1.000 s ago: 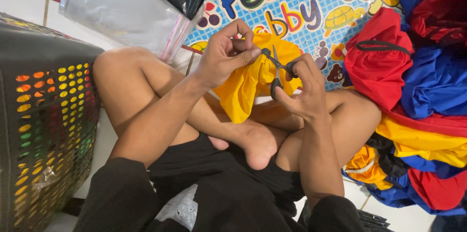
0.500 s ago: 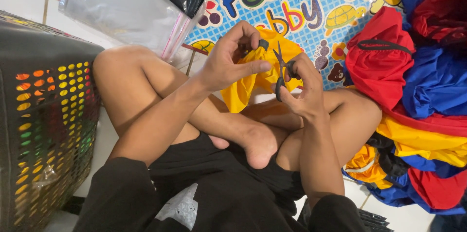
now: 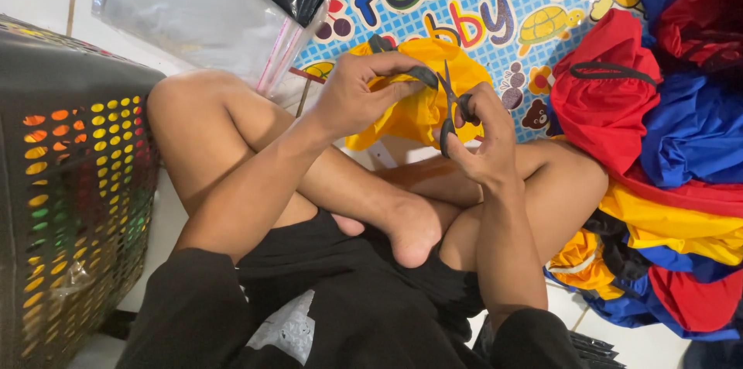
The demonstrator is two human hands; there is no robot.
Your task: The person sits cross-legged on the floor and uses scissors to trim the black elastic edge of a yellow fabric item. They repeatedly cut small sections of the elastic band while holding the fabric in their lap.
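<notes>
Since the previous frames, the left hand point(image 3: 352, 94) has raised the yellow garment point(image 3: 422, 109) to upper centre, pinching its dark trim. The right hand point(image 3: 484, 144) grips scissors point(image 3: 449, 106), blades now at the trim.

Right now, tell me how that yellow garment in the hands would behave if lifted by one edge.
The yellow garment bunches and folds around the left hand, so it is probably floppy and would drape. It looks thin, so likely light. Its slight sheen suggests it might slide between the fingers.
</notes>
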